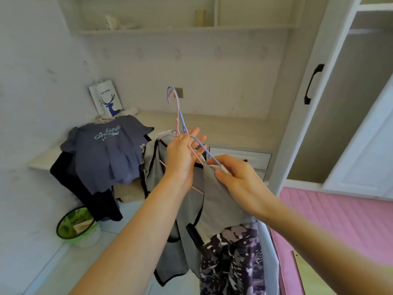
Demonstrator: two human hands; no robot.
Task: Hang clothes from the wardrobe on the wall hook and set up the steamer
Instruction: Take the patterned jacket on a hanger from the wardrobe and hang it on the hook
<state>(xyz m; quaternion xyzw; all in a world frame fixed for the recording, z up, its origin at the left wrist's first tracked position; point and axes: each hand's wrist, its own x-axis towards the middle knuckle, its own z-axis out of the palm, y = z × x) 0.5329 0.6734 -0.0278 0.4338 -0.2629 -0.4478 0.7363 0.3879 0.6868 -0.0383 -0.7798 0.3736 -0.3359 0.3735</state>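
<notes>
We hold two thin wire hangers, a blue hanger (187, 128) and a pink hanger (177, 118), at the centre of the view, hooks pointing to twelve o'clock. Our left hand (180, 158) grips both necks, outer fingers loose; our right hand (238, 177) pinches the grey black-trimmed garment (210, 201) at the blue hanger's shoulder. A soft patterned garment (231, 258) hangs at five o'clock. At nine o'clock a blue printed T-shirt (106, 150) seems already hung. We see no steamer, so that setup looks left.
</notes>
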